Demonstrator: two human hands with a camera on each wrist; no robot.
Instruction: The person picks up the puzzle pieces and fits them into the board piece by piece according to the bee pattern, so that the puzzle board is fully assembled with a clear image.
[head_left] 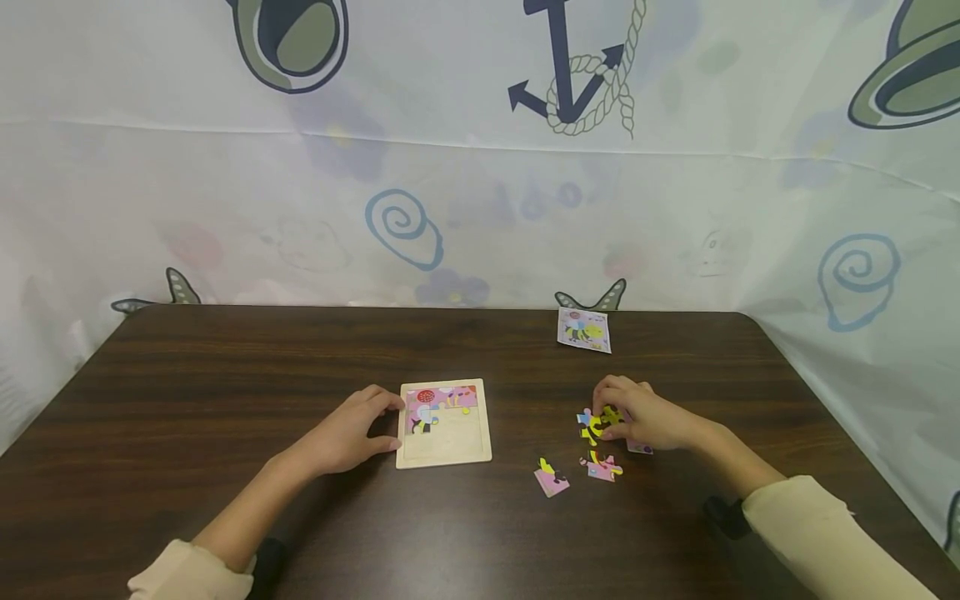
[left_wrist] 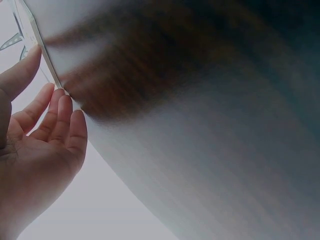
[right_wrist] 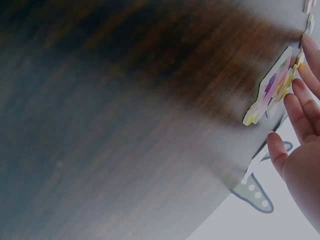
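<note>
A square wooden puzzle board lies on the table, with joined pink pieces along its top and left. My left hand touches the board's left edge with its fingertips and thumb, its fingers lightly bent. On the right, my right hand reaches down over a group of loose pieces. Its thumb and index finger close about a yellow puzzle piece on the table; the exact contact is partly hidden. Under the palm sits another yellow piece. In the right wrist view, pieces lie beside the fingers.
Nearer me lie a pink-and-yellow piece and another pink piece. A pink piece shows partly below the right hand. A small picture card of a bee lies at the dark table's far edge, before a printed cloth.
</note>
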